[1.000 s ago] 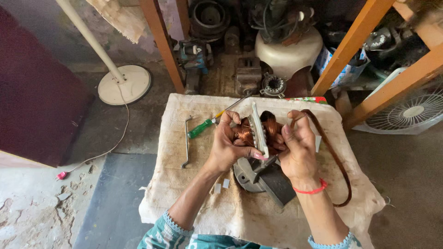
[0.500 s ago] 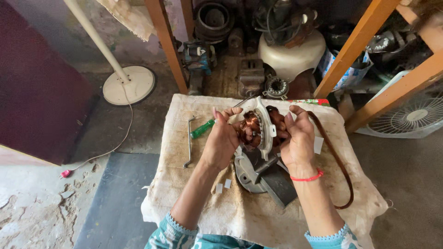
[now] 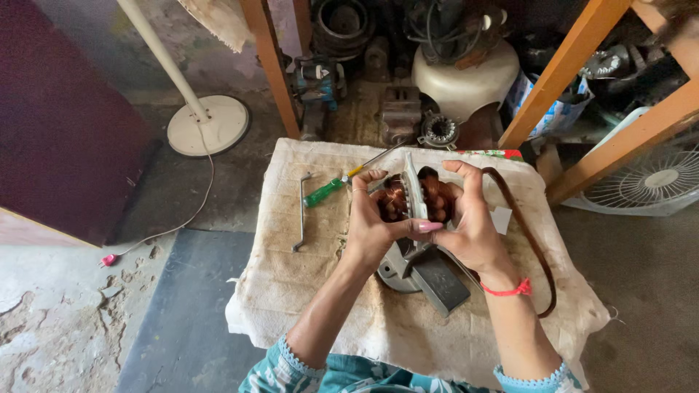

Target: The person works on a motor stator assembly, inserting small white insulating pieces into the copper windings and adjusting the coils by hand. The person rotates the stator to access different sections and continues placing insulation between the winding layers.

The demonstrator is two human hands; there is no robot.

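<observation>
My left hand [image 3: 373,227] and my right hand [image 3: 470,222] both grip a motor stator [image 3: 415,195] with copper windings and a pale metal ring, held on edge above a cloth-covered table [image 3: 306,276]. Under the hands lies a grey metal motor housing [image 3: 424,273] with a dark flat part. A green-handled screwdriver [image 3: 329,191] and a bent metal rod [image 3: 301,212] lie to the left of my left hand. A dark brown cable [image 3: 535,251] curves past my right wrist, which wears a red band.
A white fan stand base [image 3: 207,125] with its cord sits on the floor at the left. Orange wooden legs [image 3: 271,65] frame a cluttered shelf of motor parts behind the table. A white fan grille [image 3: 652,182] lies at the right. A dark red panel [image 3: 58,124] stands at the far left.
The stator has been turned slightly in my hands, so its ring now faces more edge-on. Both hands keep their grip in about the same place.
</observation>
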